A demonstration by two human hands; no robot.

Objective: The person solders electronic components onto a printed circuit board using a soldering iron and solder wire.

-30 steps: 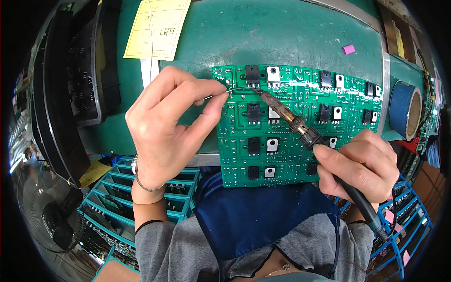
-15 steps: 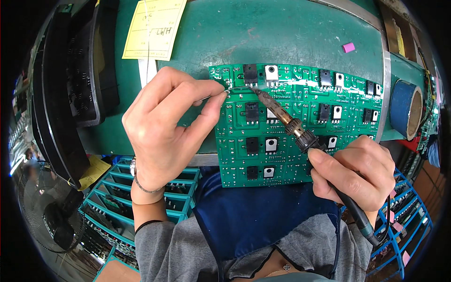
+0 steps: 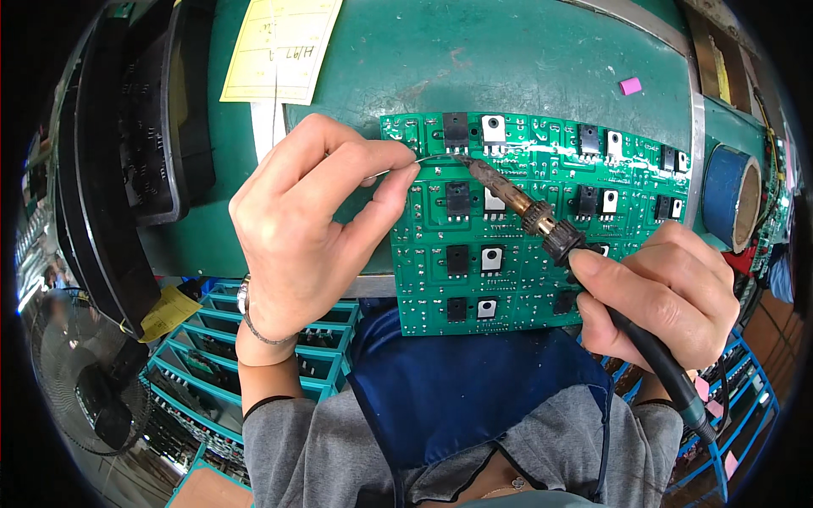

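A green circuit board (image 3: 525,279) with rows of black and silver-backed transistors lies at the bench's near edge, partly over my lap. My left hand (image 3: 318,203) pinches a thin solder wire (image 3: 434,157) between thumb and forefinger; its end reaches the legs of the top-left black transistor (image 3: 456,129). In my right hand (image 3: 665,296) is a soldering iron (image 3: 542,222), held like a pen and slanting up to the left. Its dark tip meets the wire's end at those legs, though exact contact is too small to make out.
A yellow paper slip (image 3: 284,51) lies at the back left, near black trays (image 3: 169,110). At right stand a blue tape roll (image 3: 732,195) and a small pink tube (image 3: 631,85). Teal racks (image 3: 229,372) and a fan (image 3: 89,381) are at lower left.
Both hands have shifted slightly right, the right hand most, and the iron's handle has swung with it. The tip stays by the same transistor's legs. The board has moved very slightly.
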